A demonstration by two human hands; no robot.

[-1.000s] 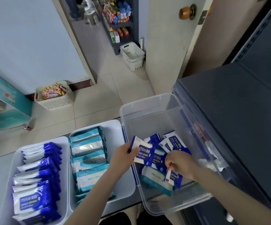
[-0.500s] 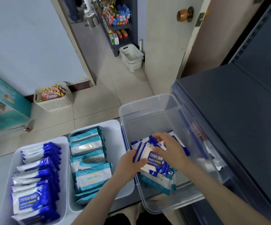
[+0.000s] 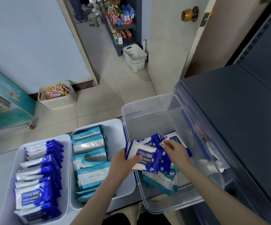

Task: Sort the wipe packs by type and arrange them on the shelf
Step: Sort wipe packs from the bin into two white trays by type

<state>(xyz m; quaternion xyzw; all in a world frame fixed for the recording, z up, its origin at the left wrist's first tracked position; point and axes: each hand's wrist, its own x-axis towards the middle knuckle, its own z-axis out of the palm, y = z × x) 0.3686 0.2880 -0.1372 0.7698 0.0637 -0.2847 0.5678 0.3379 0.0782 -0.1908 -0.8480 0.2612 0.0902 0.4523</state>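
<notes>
My left hand (image 3: 123, 161) grips a small stack of blue-and-white alcohol wipe packs (image 3: 145, 157) over the left edge of the clear plastic bin (image 3: 147, 104). My right hand (image 3: 176, 151) reaches into the bin and pinches another blue-and-white pack (image 3: 172, 138) lying there. Teal-and-white packs (image 3: 159, 181) lie at the bin's bottom under the blue ones. The left white tray (image 3: 20, 153) holds a row of blue-and-white packs (image 3: 39, 177). The middle white tray (image 3: 115, 127) holds teal-and-white packs (image 3: 90, 161).
A dark blue shelf unit (image 3: 245, 119) stands right against the bin. On the tiled floor sit a beige basket of snacks (image 3: 57, 96) and a white basket (image 3: 135, 58) by the doorway. A teal box (image 3: 5, 101) is at far left.
The blue packs were gathered together into my left hand's stack. My right hand let go of that stack and moved right to another blue pack in the bin.
</notes>
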